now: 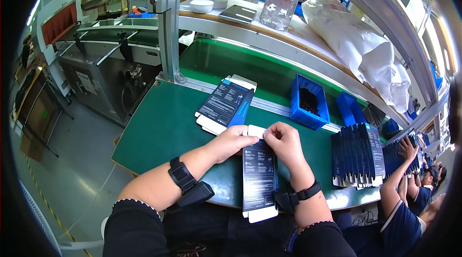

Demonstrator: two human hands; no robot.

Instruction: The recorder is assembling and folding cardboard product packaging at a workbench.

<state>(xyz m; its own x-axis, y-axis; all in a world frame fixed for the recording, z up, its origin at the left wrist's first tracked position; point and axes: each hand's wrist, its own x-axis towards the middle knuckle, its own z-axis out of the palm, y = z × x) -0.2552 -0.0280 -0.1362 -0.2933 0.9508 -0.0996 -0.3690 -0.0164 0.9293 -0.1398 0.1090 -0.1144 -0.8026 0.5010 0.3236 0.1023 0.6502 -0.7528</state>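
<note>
A dark blue and black printed carton [259, 180] with white end flaps stands between my hands at the table's near edge. My left hand [233, 141] grips its upper left side, thumb lying by the white top flap [256, 133]. On the flap's right side the fingers of my right hand [285, 142] are pinched together. The carton's lower flap is out and hangs over the edge. Beyond my left hand lie more flat cartons [225, 103] of the same kind, with white flaps sticking out.
The green tabletop [159, 117] holds a blue bin [309, 103] of small black parts at the back and a row of upright cartons [358, 156] at right. Beside them a co-worker's hand [408, 149] touches more cartons. A shelf above carries a plastic jar [280, 4] and a white bag [349, 35].
</note>
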